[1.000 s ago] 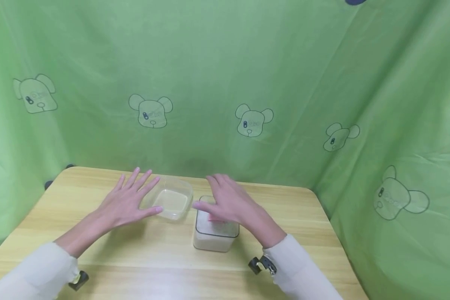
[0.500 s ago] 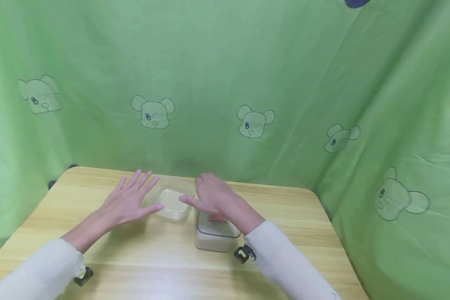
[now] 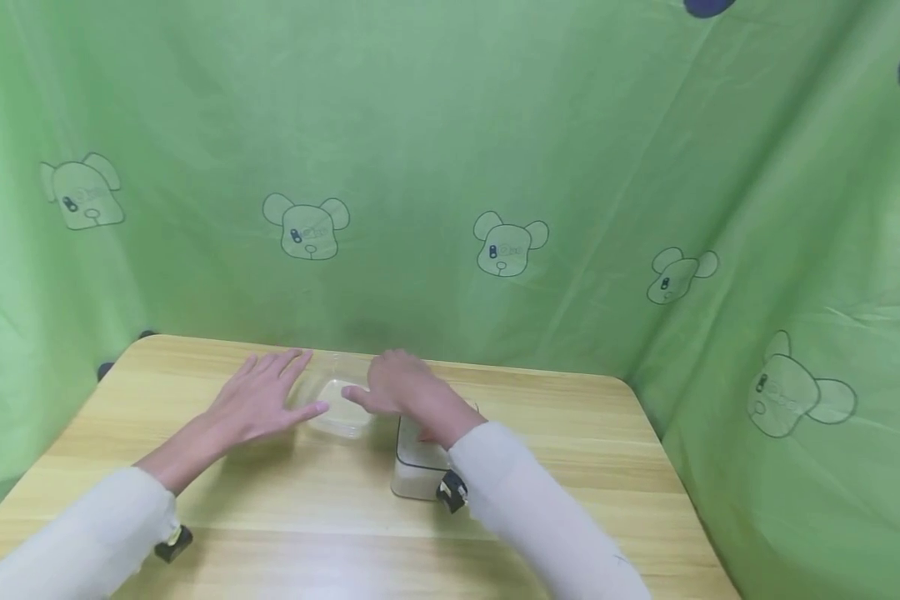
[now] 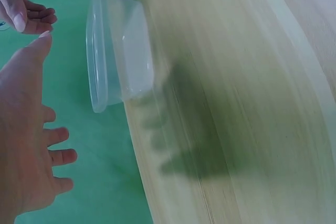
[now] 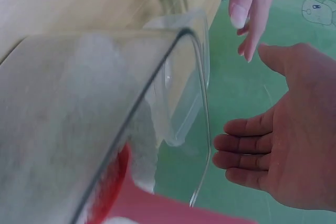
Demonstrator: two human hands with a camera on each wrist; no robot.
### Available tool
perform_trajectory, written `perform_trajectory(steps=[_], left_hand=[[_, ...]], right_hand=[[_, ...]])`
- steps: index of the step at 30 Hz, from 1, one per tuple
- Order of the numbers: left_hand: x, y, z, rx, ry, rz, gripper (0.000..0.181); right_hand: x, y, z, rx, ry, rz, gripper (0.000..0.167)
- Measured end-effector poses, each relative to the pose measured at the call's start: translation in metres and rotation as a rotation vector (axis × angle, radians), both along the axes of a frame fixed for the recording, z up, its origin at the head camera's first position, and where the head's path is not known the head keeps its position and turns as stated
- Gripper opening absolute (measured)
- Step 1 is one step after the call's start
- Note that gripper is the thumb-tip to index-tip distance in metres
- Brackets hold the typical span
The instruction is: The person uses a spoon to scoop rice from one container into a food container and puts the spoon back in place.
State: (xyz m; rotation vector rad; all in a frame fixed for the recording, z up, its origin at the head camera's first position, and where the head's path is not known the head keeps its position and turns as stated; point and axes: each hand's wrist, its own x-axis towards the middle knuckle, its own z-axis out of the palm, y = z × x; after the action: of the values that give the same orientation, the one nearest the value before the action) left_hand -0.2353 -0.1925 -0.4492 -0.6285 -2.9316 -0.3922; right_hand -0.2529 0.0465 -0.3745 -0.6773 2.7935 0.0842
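Observation:
My left hand [image 3: 258, 400] hovers beside a shallow clear plastic box [image 3: 337, 422], fingers spread and nothing in them. My right hand [image 3: 408, 387] is over that box's right side, also holding nothing. In the right wrist view its fingers [image 5: 244, 145] extend, slightly bent, in the air. Both thumbs point toward each other above the box. Below my right wrist stands a clear, dark-rimmed square container [image 3: 414, 482], filled with whitish grainy stuff. A red piece with a pinkish handle [image 5: 163, 208] sticks out of it; the forearm hides most of it in the head view.
The wooden table [image 3: 307, 533] ends close behind the plastic box. A green curtain [image 3: 412, 167] printed with bear heads hangs behind it and along the sides. Black camera mounts [image 3: 452, 492] hang from the sleeves.
My right hand has moved left, from above the grainy container to over the plastic box. My left hand has shifted slightly, its fingers dipping lower. Both containers stay put.

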Motion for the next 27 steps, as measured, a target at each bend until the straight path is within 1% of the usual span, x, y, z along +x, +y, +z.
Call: perform_trajectory(steps=[3,7,10,13,15,19,27], left_hand=[[-0.004,-0.003,-0.002,0.003,0.001,0.004,0.096],[-0.01,-0.006,-0.008,-0.027,-0.008,0.004,0.098],[-0.015,-0.006,-0.013,-0.052,-0.018,-0.004,0.098],[-0.019,-0.005,-0.017,-0.064,-0.01,-0.009,0.094],[-0.021,-0.004,-0.02,-0.075,0.004,-0.012,0.091],[-0.026,-0.002,-0.023,-0.107,0.033,-0.023,0.085],[-0.035,-0.001,-0.028,-0.135,0.052,-0.031,0.079]], right_hand=[[-0.001,-0.009,-0.004,0.024,0.013,0.026,0.07],[-0.002,-0.015,-0.011,0.105,0.047,0.026,0.07],[-0.004,-0.016,-0.017,0.181,0.062,0.003,0.071],[-0.005,-0.017,-0.023,0.232,0.056,-0.021,0.072],[-0.005,-0.017,-0.026,0.258,0.043,-0.037,0.074],[-0.005,-0.019,-0.029,0.309,0.04,-0.049,0.078],[-0.005,-0.021,-0.038,0.387,0.047,-0.084,0.08]])
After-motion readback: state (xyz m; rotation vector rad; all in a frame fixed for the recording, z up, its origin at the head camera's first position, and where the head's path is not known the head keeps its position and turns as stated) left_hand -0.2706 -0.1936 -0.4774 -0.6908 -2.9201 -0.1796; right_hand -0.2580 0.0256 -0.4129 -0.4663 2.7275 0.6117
